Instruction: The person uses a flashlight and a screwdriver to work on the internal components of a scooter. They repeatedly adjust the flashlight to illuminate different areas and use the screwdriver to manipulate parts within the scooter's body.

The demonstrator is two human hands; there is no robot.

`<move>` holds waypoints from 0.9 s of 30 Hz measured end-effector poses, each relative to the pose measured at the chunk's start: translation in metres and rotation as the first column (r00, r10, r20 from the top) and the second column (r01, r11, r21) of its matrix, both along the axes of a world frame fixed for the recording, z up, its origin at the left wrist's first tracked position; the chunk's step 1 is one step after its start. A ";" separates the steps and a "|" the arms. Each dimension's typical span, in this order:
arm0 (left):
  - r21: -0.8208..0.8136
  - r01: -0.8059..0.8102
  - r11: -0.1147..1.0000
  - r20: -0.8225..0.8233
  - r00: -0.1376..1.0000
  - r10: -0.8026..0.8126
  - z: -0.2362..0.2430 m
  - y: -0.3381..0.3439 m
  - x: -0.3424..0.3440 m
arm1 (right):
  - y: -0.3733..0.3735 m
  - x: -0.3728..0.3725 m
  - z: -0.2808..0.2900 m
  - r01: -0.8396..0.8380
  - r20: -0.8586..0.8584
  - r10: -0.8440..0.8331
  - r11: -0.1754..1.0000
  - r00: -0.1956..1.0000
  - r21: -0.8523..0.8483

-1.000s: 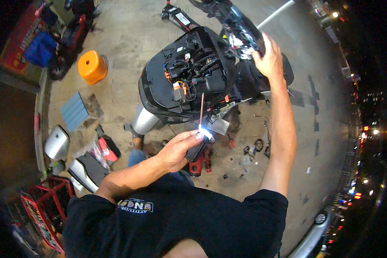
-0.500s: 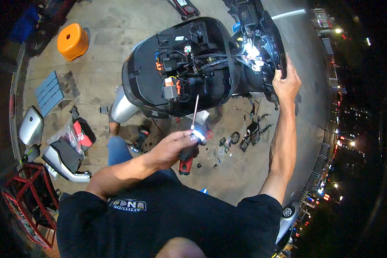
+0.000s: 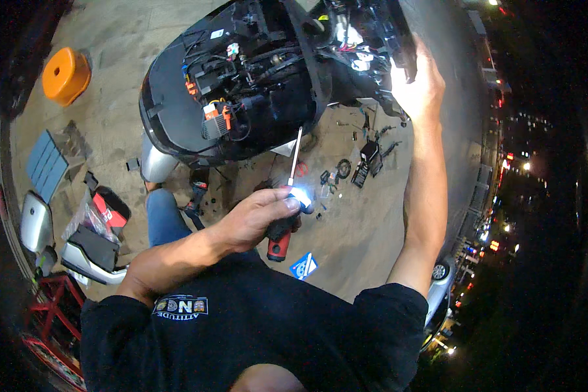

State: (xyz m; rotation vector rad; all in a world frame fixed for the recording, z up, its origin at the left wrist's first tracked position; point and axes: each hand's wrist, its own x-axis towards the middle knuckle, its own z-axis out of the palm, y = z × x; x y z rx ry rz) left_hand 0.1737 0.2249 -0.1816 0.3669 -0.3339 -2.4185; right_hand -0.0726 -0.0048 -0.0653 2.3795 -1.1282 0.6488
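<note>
My left hand (image 3: 258,219) is closed around a screwdriver (image 3: 296,159) with a red and black handle. A lit flashlight (image 3: 300,197) is held in the same grip. The screwdriver's shaft points up toward the near side of an opened black scooter body (image 3: 268,108), tip close to its lower edge. My right hand (image 3: 421,85), brightly lit, is wrapped round the outer edge of a black front panel (image 3: 398,36). Wires and connectors show behind that panel. Inside the body lie an orange connector (image 3: 210,111), a finned grey part (image 3: 213,127) and black cables.
An orange stool (image 3: 66,76) stands at the far left. Silver body panels (image 3: 88,255) and a red-black box (image 3: 111,209) lie on the floor at left. Several small tools and black parts (image 3: 366,160) are scattered beneath the scooter. A blue-white packet (image 3: 303,266) lies near me.
The view has shifted, so the scooter sits higher and further left. Bright light now falls on my right hand. Both hands keep their holds.
</note>
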 end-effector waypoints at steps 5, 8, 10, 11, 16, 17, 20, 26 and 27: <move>-0.027 0.125 0.992 0.021 0.992 -0.124 0.008 -0.004 0.006 | 0.024 -0.020 -0.002 0.141 0.013 -0.141 0.990 0.990 -0.010; -0.071 0.136 0.988 0.088 0.988 -0.129 0.005 -0.007 -0.005 | 0.027 -0.044 -0.006 0.131 0.053 -0.145 0.968 0.988 0.214; -0.088 0.081 0.993 0.100 0.992 -0.072 0.002 -0.003 -0.022 | 0.019 -0.059 -0.012 0.088 0.000 -0.091 0.964 0.996 0.253; -0.097 0.073 0.993 0.095 0.993 -0.064 0.000 -0.003 -0.032 | 0.012 -0.064 -0.015 0.066 -0.002 -0.067 0.975 0.998 0.213; -0.099 0.063 0.993 0.077 0.995 -0.056 -0.004 0.021 -0.062 | -0.002 -0.075 -0.026 -0.065 -0.068 0.060 0.994 0.996 -0.082; -0.107 0.074 0.992 0.088 0.994 -0.064 -0.006 0.023 -0.063 | -0.003 -0.073 -0.023 -0.055 -0.085 0.047 0.994 0.995 -0.093; -0.105 0.011 0.994 0.073 0.997 -0.003 -0.013 0.025 -0.064 | -0.004 -0.069 -0.013 -0.043 -0.119 0.040 0.999 0.992 -0.019; -0.098 0.024 0.995 0.070 0.997 -0.017 -0.009 0.022 -0.049 | -0.001 -0.065 -0.007 -0.050 -0.126 0.055 0.998 0.990 0.045; -0.111 0.033 0.993 0.062 0.998 -0.026 -0.006 0.020 -0.047 | 0.000 -0.064 -0.007 -0.029 -0.121 0.037 0.998 0.992 0.062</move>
